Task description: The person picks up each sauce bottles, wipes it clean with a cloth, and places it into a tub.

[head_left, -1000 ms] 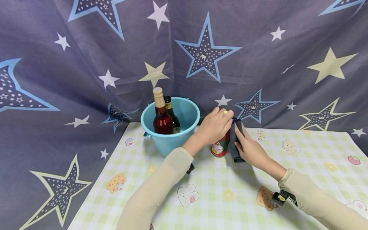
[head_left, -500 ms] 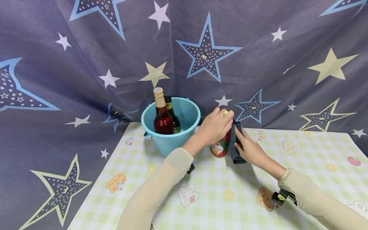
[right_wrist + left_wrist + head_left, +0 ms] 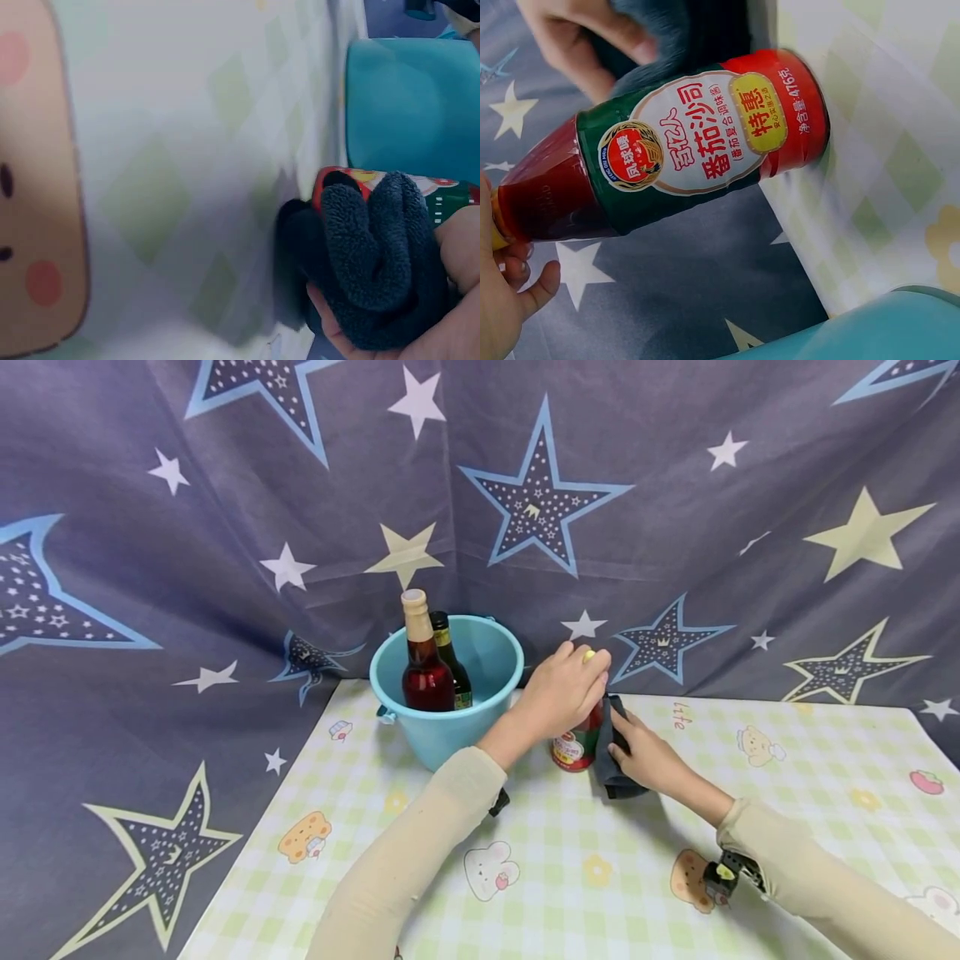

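Note:
A ketchup bottle (image 3: 697,142) with a red and green label stands upright on the table, right of the bucket. My left hand (image 3: 562,689) grips it at the top, around the yellow cap (image 3: 589,655). Folded thick in my right hand (image 3: 652,758) is a dark blue-grey towel (image 3: 375,255), which lies along the bottle's right side. In the right wrist view, the thumb and fingers close around the towel, and the lower label shows past its folds.
A light blue bucket (image 3: 442,739) stands left of the ketchup bottle, near my left forearm. Inside it lean a tall bottle of red-brown liquid (image 3: 427,681) and a dark green bottle (image 3: 452,664). A star-patterned curtain (image 3: 675,510) hangs behind the checked tablecloth (image 3: 570,893).
My right hand has moved slightly down and toward the front with the towel, along the bottle's side. The left hand keeps its grip on the bottle top.

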Motion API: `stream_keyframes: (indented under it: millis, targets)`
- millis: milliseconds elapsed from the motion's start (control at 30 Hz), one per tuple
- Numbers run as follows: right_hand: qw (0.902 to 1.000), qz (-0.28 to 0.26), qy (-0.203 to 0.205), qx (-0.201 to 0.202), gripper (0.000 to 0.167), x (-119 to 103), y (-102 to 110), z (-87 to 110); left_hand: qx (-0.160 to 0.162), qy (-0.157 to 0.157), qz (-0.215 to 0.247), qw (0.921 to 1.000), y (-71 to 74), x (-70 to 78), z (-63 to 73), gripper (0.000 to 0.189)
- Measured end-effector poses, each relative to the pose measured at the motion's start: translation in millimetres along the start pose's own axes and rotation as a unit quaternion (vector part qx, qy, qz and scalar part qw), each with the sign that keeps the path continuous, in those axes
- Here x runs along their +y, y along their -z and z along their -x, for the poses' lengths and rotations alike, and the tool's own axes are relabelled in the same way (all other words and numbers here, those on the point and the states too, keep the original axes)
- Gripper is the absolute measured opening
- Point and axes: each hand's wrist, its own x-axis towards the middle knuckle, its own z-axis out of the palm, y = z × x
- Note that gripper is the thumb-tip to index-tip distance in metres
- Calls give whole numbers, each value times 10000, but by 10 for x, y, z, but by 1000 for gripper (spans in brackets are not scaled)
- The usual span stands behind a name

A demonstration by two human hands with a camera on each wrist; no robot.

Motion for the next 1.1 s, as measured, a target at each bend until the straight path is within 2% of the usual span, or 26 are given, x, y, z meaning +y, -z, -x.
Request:
stream_keyframes:
  millis: [233, 433, 567, 700, 933, 1100]
  targets:
    - [9979, 159, -162, -605, 61, 56, -37, -48, 10, 71, -66, 10000, 3, 4, 4, 19]
    - [9946, 263, -288, -967, 60, 71, -1, -116, -274, 208, -206, 9992, 58, 7, 3, 24]
    - [9932, 351, -372, -1049, 60, 73, -5, -134, -329, 217, -578, 9975, 99, 7, -8, 29]
    - [9930, 404, -416, -1029, 60, 77, -17, -139, -154, 270, -985, 9946, 129, 16, -19, 33]
    - [9935, 292, -454, -1002, 60, 101, 9, -148, 482, 200, -1518, 9870, 162, 25, -25, 35]
    - [9941, 250, -573, -882, 60, 105, 71, -139, 515, 190, -1475, 9875, 178, 39, -26, 32]
